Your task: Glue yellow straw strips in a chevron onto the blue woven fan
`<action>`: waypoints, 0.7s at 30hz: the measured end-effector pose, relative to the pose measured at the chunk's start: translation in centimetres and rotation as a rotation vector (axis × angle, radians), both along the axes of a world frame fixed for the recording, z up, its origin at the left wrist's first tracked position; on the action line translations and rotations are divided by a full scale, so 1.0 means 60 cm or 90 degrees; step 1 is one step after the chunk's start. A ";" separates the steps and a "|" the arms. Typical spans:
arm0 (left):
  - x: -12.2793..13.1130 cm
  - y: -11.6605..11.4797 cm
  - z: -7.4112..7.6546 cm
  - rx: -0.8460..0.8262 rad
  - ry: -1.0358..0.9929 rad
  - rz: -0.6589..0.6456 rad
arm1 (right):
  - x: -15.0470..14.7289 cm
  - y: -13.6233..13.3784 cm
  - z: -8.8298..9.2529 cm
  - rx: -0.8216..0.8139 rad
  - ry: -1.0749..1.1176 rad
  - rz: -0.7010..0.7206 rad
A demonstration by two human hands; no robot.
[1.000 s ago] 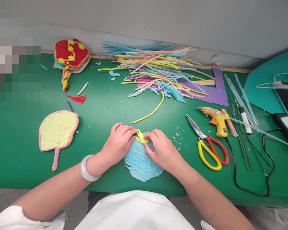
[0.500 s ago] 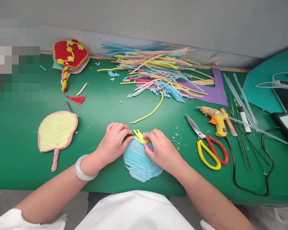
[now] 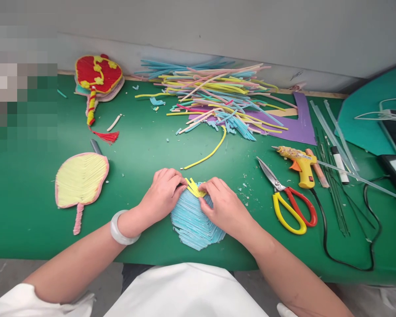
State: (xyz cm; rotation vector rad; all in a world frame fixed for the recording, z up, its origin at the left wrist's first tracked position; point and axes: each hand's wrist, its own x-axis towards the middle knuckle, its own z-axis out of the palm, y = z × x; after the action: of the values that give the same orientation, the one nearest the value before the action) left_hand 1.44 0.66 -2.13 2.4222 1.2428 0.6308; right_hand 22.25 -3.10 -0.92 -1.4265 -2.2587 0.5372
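A blue fan-shaped panel [image 3: 198,226] made of pipe cleaner strips laid side by side lies flat near the table's front edge. Several short yellow pipe cleaner pieces [image 3: 193,186] fan out across its top. My left hand [image 3: 165,191] is closed at the panel's upper left edge, thumb and fingertips pinched at the end of a yellow piece. Over the upper right part, my right hand [image 3: 222,202] presses its thumb and fingers on the yellow pieces, hiding their right ends. A longer curved yellow pipe cleaner [image 3: 208,155] lies just beyond my hands.
Scissors [image 3: 285,200] and a yellow glue gun [image 3: 300,165] with a black cord lie to the right. Behind is a heap of coloured pipe cleaners [image 3: 218,88] on purple sheet [image 3: 304,116]. A yellow leaf-shaped fan [image 3: 82,180] and a red fan [image 3: 99,75] lie left.
The view has shifted slightly, so everything sits a little further right. Both hands keep nearly the same place on the panel and the yellow pieces.
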 end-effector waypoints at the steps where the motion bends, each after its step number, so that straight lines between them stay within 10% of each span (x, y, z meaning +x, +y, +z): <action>1: 0.001 0.000 0.000 0.004 0.005 0.000 | 0.000 0.000 0.000 0.001 -0.001 0.000; 21: -0.005 0.001 0.017 0.002 -0.068 0.041 | 0.014 0.001 0.020 -0.021 0.077 -0.014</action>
State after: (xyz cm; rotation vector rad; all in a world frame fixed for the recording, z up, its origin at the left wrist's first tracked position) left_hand 1.15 0.74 -1.09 2.3258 1.2820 0.7694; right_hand 23.07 -3.01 0.27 -1.3939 -2.1476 0.6384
